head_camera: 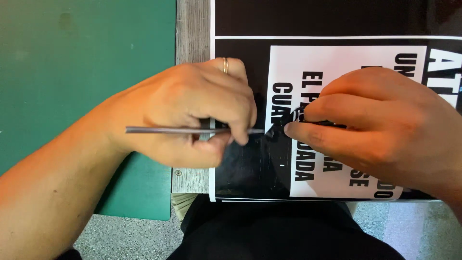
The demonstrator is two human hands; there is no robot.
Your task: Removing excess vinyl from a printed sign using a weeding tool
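My left hand (192, 113) grips a thin grey metal tool (163, 130) like a pen, its tip pointing right onto a black-and-white printed vinyl sheet (245, 163). A ring sits on one finger of that hand. My right hand (380, 127) pinches a small curled piece of black film (284, 123) lifted from the sheet, right beside the tool's tip. The sheet has a white panel with large black letters (313, 62), partly hidden under my right hand.
A green cutting mat (72, 62) covers the left of the wooden table (191, 29). The table's near edge runs just below the sheet, with my dark-clothed lap (279, 231) and a speckled floor (125, 238) beneath.
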